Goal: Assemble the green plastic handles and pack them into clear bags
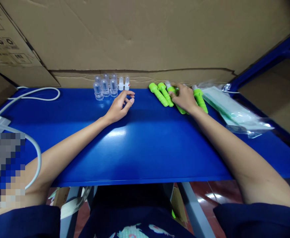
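My left hand (120, 106) rests on the blue table (145, 145), palm up, fingers loosely curled and apart, holding nothing. Just beyond it stand several clear plastic caps (105, 88) and two small white nozzles (124, 84). My right hand (184, 98) lies over a row of lime-green bottles (161, 94) at the back of the table. Its fingers close around one green bottle with a white tip (171, 88). Another green bottle (200, 98) lies just right of that hand.
A clear plastic bag of pale green items (234, 110) lies at the right. Brown cardboard (145, 36) walls the back. A white cable (36, 96) loops at the left. A blue metal frame (266, 59) rises at the right.
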`<state>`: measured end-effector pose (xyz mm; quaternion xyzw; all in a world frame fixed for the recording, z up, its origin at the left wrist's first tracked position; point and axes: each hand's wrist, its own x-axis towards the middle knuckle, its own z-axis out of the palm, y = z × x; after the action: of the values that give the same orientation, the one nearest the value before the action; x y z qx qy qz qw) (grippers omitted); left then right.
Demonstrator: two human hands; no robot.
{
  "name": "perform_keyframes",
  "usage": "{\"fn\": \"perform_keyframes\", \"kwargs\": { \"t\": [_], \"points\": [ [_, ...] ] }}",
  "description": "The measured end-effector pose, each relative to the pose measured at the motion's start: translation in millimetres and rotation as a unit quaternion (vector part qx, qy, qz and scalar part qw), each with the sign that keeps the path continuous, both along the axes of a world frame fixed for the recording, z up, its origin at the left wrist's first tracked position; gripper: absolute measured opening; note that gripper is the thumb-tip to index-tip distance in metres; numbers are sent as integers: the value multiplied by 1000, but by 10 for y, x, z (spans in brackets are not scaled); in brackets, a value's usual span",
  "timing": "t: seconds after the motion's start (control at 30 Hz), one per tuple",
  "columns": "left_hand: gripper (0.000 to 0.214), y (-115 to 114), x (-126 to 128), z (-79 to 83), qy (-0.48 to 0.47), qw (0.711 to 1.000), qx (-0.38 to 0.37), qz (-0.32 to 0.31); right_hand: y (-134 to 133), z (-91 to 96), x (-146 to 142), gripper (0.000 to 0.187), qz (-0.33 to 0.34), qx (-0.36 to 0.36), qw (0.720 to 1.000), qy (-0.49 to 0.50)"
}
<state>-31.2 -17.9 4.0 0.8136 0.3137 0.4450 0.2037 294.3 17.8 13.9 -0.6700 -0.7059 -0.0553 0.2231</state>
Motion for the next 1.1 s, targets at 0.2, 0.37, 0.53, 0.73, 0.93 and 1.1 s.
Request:
{"fn": "perform_keyframes", "kwargs": {
  "t": [0.2,0.37,0.53,0.73,0.93,1.1],
  "points": [
    [24,-12,-18,26,46,999,21,-3,-34,18,-66,52,1,-38,998,-53],
    [23,6,-42,12,66,997,33,-5,-59,-6,-94,44,9,16,997,-73],
    [21,30,-51,-13,61,997,53,-19,-119,-44,-250,45,91,97,988,-83],
    [17,49,-45,-32,49,995,73,-37,-225,-103,-460,41,145,75,983,-87],
    [17,47,-43,-31,58,996,56,-39,-254,-114,-522,51,162,18,983,-80],
    [16,52,-35,-36,58,995,61,-43,-229,-143,-607,58,186,-11,980,-67]
  ]
}}
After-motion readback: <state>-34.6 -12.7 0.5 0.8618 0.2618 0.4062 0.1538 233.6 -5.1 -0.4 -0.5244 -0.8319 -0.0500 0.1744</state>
